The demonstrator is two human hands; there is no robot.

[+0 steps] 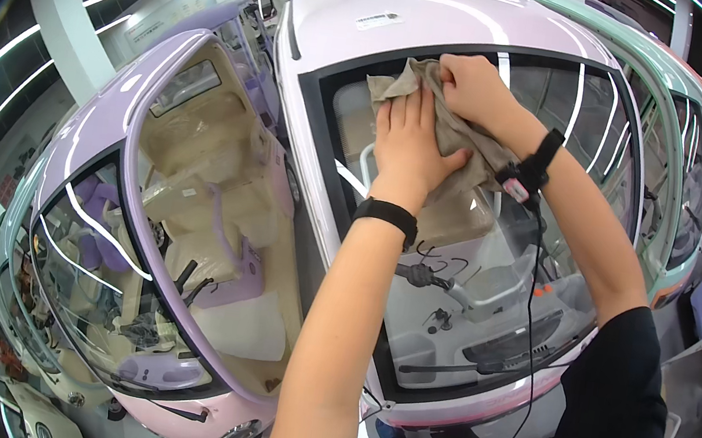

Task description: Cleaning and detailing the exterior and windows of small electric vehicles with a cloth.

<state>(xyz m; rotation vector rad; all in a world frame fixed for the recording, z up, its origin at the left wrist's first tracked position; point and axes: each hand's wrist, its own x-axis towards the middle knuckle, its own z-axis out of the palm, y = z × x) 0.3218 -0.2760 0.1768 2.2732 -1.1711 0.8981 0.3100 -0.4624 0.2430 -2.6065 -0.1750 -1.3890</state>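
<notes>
A grey-beige cloth lies bunched against the upper part of the windshield of a small pink vehicle. My left hand is spread over the cloth's left part, its fingers pointing up towards the roof edge. Close to the black top border of the glass, my right hand is closed on the cloth's upper right portion. Dark bands circle both wrists, and the right one carries a small device with a cable. Handwritten dark marks show on the glass below my left wrist. Through it a handlebar is visible.
A windshield wiper rests at the lower glass. The pink roof bears a label. Close on the left stands a purple vehicle with an open side; a green one stands on the right. A thin black cable hangs across the windshield.
</notes>
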